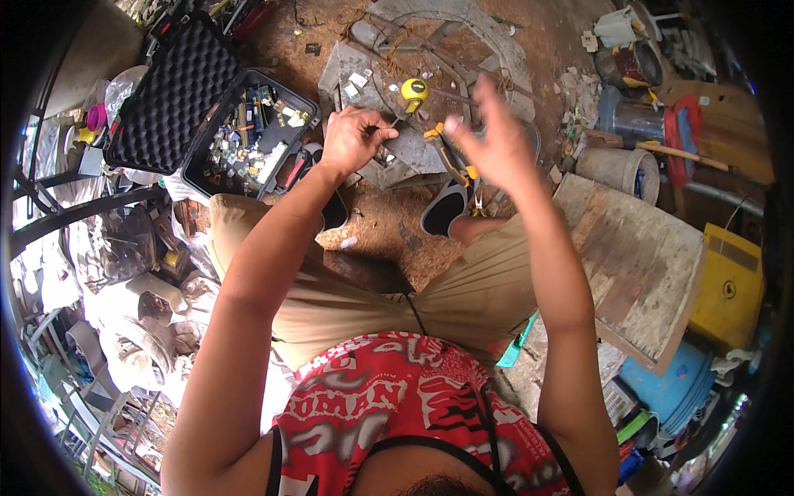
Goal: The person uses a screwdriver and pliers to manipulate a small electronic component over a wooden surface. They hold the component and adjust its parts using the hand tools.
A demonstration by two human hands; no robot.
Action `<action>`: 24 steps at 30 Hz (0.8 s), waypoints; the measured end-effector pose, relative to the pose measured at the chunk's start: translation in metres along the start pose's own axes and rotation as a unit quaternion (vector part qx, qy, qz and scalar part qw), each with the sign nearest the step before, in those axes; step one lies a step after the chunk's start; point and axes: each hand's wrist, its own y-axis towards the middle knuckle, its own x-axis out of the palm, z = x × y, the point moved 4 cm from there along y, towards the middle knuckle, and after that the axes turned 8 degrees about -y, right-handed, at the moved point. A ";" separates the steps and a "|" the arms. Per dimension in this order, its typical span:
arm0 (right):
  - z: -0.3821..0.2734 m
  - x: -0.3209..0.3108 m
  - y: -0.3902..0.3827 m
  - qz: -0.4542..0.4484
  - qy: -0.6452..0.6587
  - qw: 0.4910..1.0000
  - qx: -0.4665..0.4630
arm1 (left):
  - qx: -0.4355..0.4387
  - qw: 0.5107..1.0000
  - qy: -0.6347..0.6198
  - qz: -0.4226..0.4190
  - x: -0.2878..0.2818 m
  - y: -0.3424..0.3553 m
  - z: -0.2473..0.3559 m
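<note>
My left hand is closed above a grey stone block, thumb and fingertips pinched together. The thin shaft of a yellow-and-black screwdriver runs down to those fingertips, its bulbous handle pointing away from me. My right hand is lifted to the right, smeared by motion, with its fingers apart and nothing seen in it. Between the hands lies a yellow-and-black hand tool, its exact kind unclear. Small pale and metallic scraps are scattered on the stone block.
An open black case with foam in its lid holds circuit boards and small parts at the left. Small yellow-handled pliers are by my right foot. At the right are a worn wooden board, a bucket and a yellow panel.
</note>
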 end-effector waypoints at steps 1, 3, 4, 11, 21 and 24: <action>0.015 0.028 -0.015 -0.045 -0.117 0.992 0.006 | 0.001 1.000 -0.003 0.000 0.001 0.002 -0.001; 0.015 0.055 -0.033 -0.157 -0.167 0.973 0.029 | -0.012 1.000 -0.005 0.006 0.003 -0.002 -0.011; 0.018 0.062 -0.035 -0.153 -0.156 0.975 0.025 | -0.009 1.000 -0.005 0.004 0.003 -0.001 -0.008; 0.006 0.014 -0.024 -0.154 0.042 0.972 0.172 | 0.002 1.000 0.008 0.006 0.000 0.000 -0.001; -0.057 -0.101 -0.022 0.190 0.085 0.960 -0.189 | -0.009 1.000 0.007 -0.011 0.004 0.000 -0.006; -0.055 -0.082 -0.031 0.085 0.038 0.987 -0.129 | 0.006 1.000 0.016 0.009 0.007 0.001 -0.005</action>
